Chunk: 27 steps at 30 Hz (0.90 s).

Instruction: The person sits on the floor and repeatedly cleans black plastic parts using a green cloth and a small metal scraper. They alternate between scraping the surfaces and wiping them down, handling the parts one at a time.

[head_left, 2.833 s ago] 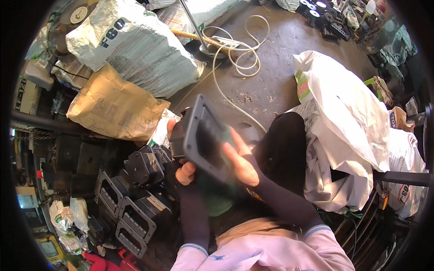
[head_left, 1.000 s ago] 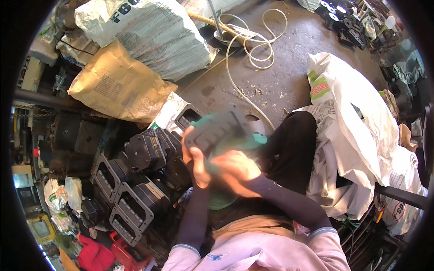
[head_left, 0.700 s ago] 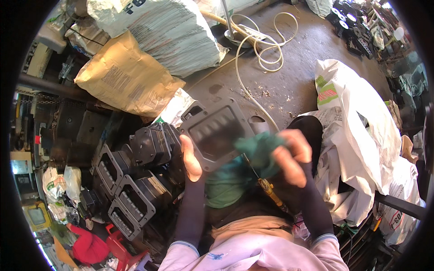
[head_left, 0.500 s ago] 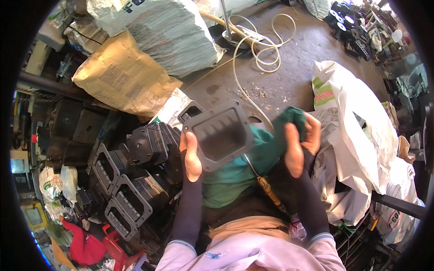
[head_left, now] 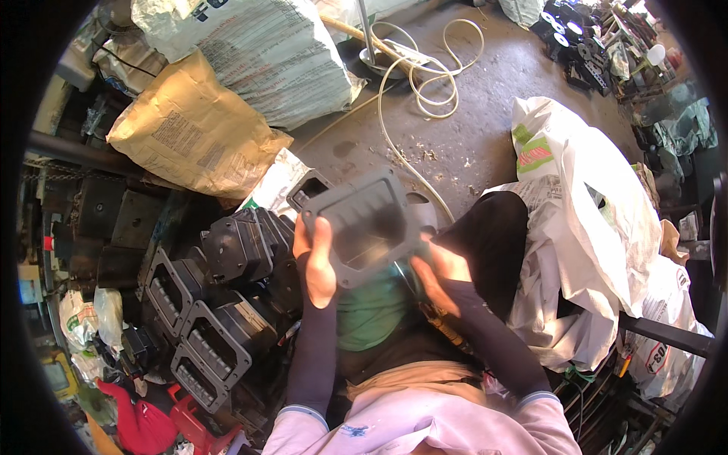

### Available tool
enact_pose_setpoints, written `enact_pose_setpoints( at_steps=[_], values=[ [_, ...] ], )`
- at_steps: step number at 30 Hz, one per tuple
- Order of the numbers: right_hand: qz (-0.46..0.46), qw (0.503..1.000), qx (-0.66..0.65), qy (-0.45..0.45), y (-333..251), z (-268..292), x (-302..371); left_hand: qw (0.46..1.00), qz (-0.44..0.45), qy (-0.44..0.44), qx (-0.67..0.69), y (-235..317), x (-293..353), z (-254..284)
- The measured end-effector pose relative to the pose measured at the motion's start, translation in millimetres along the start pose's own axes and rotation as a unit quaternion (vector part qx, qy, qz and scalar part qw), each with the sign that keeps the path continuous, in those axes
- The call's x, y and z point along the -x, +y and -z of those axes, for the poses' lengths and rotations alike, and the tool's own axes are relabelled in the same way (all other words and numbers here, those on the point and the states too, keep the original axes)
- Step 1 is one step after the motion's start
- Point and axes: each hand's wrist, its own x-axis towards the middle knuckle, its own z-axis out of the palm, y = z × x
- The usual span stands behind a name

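Observation:
A dark grey rectangular plastic housing (head_left: 369, 191), with a wide flange and a deep hollow, is held up in front of me. My left hand (head_left: 317, 262) grips its left edge, thumb on the front. At its lower right edge is my right hand (head_left: 446, 273), fingers curled in and partly behind the rim, blurred. What they close on is hidden. Green cloth (head_left: 368, 315) lies over my lap just below the housing and passes behind it. A screwdriver with a yellow handle (head_left: 446, 327) rests across my lap, partly covered by my right forearm.
Several similar black housings (head_left: 220, 341) are stacked at my left, below a brown paper sack (head_left: 201, 129). A large white sack (head_left: 584, 227) stands close on my right. Ahead, a pale hose or cable (head_left: 436, 98) loops over the floor.
My right hand, raised with the green cloth before, has come left and down to the housing's edge. The raised cloth end has dropped out of sight, uncovering my dark trouser leg.

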Motion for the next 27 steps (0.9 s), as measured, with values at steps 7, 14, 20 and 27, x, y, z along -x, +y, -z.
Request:
enact_pose_setpoints(
  at_steps=[7,14,20,27],
  values=[
    [-0.038,0.959,-0.139,0.245,-20,43,-17,0.999,0.029,0.034,0.0,27,-4,-11],
    [0.315,0.939,0.119,0.071,-49,13,-55,0.995,0.041,0.021,-0.089,36,1,-25],
    [0.114,0.937,0.311,-0.109,-44,-1,-51,0.984,-0.025,0.002,-0.178,19,3,-30],
    [0.068,0.989,0.092,-0.09,-70,-17,-56,0.994,0.047,0.028,-0.094,23,3,-29]
  ],
)
